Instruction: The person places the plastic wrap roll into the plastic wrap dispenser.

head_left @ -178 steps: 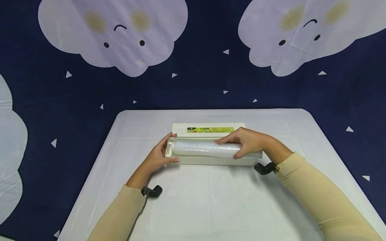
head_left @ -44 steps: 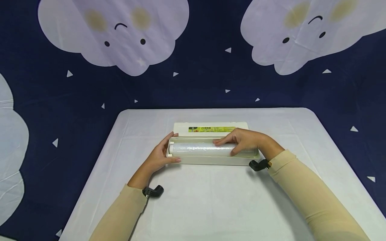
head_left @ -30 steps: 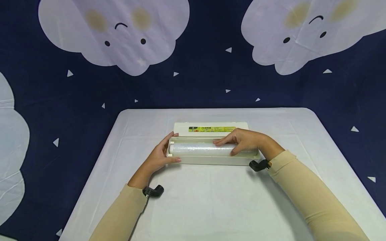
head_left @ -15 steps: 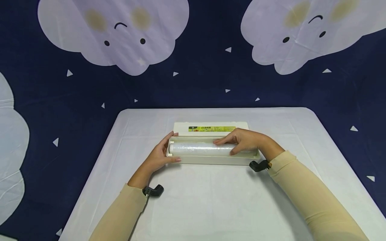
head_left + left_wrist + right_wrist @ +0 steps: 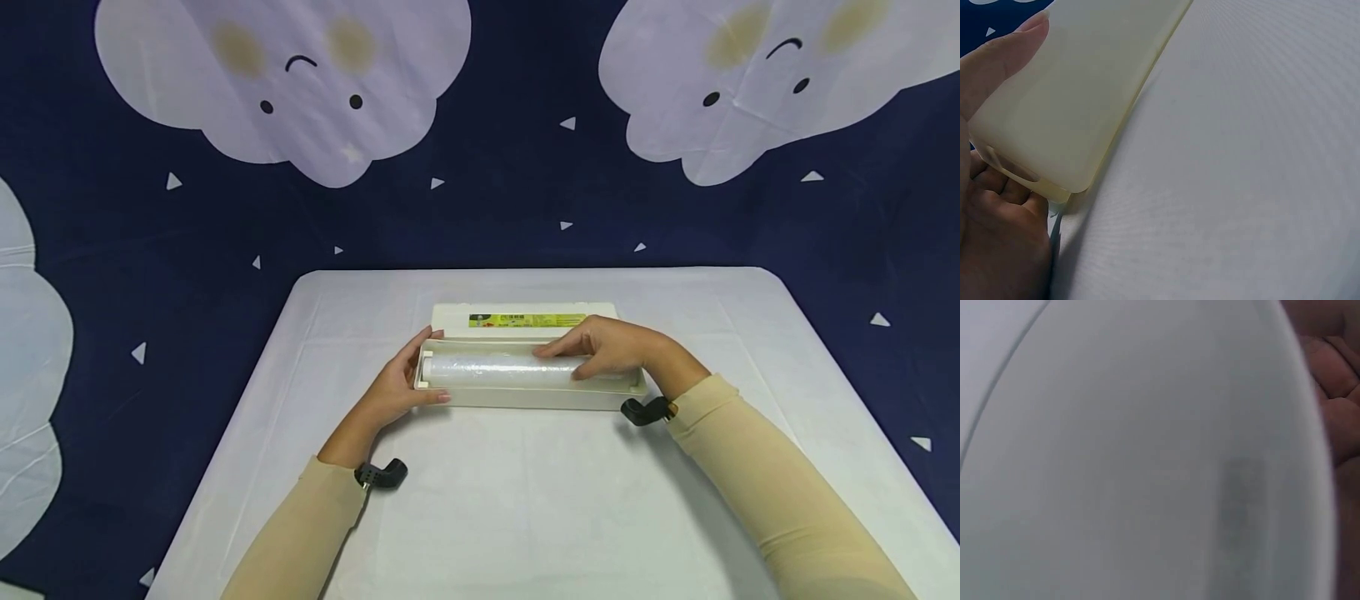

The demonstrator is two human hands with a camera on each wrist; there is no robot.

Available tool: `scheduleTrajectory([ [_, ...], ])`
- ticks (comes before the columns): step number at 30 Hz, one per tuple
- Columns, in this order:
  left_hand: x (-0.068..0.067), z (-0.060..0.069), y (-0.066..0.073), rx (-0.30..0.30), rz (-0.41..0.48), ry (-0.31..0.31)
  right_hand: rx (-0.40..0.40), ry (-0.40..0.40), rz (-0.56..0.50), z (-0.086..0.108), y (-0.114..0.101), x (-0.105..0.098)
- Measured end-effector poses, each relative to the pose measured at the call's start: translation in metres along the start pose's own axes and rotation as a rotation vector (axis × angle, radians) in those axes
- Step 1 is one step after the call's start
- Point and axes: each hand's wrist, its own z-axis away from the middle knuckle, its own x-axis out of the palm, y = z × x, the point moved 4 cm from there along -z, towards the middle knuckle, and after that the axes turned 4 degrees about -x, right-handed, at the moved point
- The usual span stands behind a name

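A long cream box (image 5: 525,399) lies lengthwise across the white table, its lid (image 5: 450,315) swung back behind it. The lid bears a yellow-green label. Inside the box lies a roll of cling film (image 5: 487,369), shiny and whitish. My left hand (image 5: 392,392) grips the box's left end, thumb on the front wall and fingers behind. In the left wrist view the thumb (image 5: 1007,62) lies along the box wall. My right hand (image 5: 611,346) spans the roll near its right end, with thumb and fingers on either side. It hides part of that end.
The white tabletop (image 5: 525,500) stretches in front of the box. Behind the table hangs a dark blue cloth (image 5: 510,150) with cloud prints. A black wrist camera (image 5: 381,475) sits on the left sleeve, and another wrist camera (image 5: 647,411) on the right.
Several seconds ago the roll's right end stuck up over the box; now the roll lies down inside. Lately my right thumb and fingers have risen very slightly. My left hand has stayed put.
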Motion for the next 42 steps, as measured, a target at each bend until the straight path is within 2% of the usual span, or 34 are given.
scheduleTrajectory([
  [5,0.001,-0.001,0.000,0.001,0.005,-0.001,0.013,0.042,-0.023,0.005,-0.005,-0.006],
  [12,0.001,-0.001,-0.001,0.002,0.024,-0.002,-0.001,0.062,-0.074,0.010,-0.005,-0.008],
  [26,0.002,-0.001,0.000,0.002,0.038,-0.006,-0.066,0.110,-0.141,0.016,-0.004,-0.009],
  [34,0.001,-0.001,-0.002,-0.001,0.043,-0.008,-0.074,0.156,-0.138,0.019,-0.009,-0.010],
  [42,0.001,-0.001,-0.001,0.014,0.050,-0.015,-0.059,0.208,-0.084,0.024,-0.011,-0.014],
])
